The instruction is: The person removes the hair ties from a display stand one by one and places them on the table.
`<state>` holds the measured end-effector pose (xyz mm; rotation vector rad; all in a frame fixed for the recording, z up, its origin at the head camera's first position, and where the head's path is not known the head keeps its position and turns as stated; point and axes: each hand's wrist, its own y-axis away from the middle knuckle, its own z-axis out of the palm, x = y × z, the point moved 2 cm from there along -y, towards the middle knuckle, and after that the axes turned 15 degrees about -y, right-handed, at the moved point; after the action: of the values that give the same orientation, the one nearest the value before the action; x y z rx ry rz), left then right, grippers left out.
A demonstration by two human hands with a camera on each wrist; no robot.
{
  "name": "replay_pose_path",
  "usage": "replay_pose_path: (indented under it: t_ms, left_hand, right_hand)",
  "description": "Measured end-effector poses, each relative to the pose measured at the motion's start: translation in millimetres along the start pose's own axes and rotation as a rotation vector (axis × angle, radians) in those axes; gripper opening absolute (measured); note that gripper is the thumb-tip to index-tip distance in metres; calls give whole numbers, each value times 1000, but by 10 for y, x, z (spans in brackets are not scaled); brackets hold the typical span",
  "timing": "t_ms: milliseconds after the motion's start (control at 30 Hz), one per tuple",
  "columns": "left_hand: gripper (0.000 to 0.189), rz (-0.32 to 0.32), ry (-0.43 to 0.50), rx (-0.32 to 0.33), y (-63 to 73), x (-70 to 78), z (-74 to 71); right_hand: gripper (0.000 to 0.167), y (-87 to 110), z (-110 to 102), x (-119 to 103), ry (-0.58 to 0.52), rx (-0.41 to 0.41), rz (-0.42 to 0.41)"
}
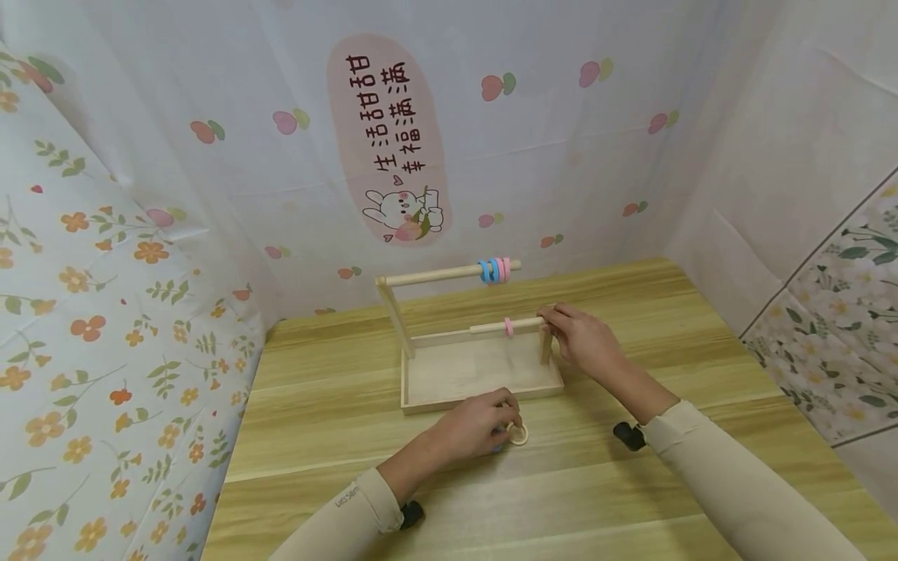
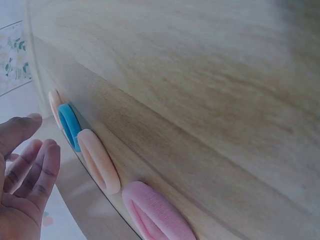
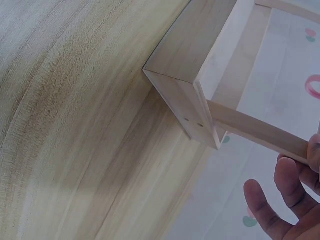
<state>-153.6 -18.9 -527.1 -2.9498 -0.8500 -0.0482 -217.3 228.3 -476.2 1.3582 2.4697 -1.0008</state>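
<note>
My left hand (image 1: 471, 427) is low over the table in front of the wooden rack, close to a cream hair tie (image 1: 517, 442). In the left wrist view its thumb and fingers stand apart with nothing between them. Beside them a blue hair tie (image 2: 75, 125), a peach one (image 2: 108, 165) and a pink one (image 2: 165, 210) lie in a row; the head view hides most of these behind the hand. My right hand (image 1: 588, 341) pinches the rack's lower rod (image 1: 528, 322) where it meets the short post (image 3: 260, 132). A pink hair tie (image 1: 508, 327) hangs on that rod.
The rack's tall post (image 1: 395, 315) carries an upper rod (image 1: 435, 275) with blue hair ties (image 1: 484, 272) and pink ones (image 1: 506, 269) near its free end. Its shallow tray base (image 1: 456, 370) sits on the wood-grain table (image 1: 316, 397). Printed curtains (image 1: 547, 171) hang behind and beside it.
</note>
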Motion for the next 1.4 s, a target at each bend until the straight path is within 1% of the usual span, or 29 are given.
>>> replay_pose_path:
  t_ms: [100,300,400,500,733,833,933,1067,1200,1267,1400]
  left_hand:
    - [14,-5,-7,30,-1,-13,-14]
    - [16,-21,-11,101,-9,-49,-51]
    - [18,-38,-7,148,-8,-66,-88]
    - [19,-68,-6,186,-3,-90,-125]
    - [18,-163,-30,218,31,-160,-164]
    - [19,-214,-15,224,55,-193,-173]
    - [18,-291,12,229,76,-243,-178]
    - [18,-379,51,252,103,-317,-206]
    - [18,-445,111,276,129,-380,-257]
    - [21,-477,150,278,139,-409,-281]
    - [28,-519,202,291,152,-454,-326]
  right_hand:
    - [20,-4,-10,-6,1,11,-12]
    - [20,-13,-15,-1,4,-3,4]
    - [19,-17,-13,0,-1,-4,3]
    - [20,-18,-15,-4,-4,3,-8]
    - [20,-15,-4,9,3,5,-11]
    - [20,-17,-1,6,5,-1,-5]
    - [20,-18,5,7,6,-5,-4]
    - [20,-16,10,8,5,-6,-2]
    - [21,-12,11,9,3,-7,5]
    - [20,-12,14,13,2,-6,6]
    - [20,-15,12,5,0,-3,-1]
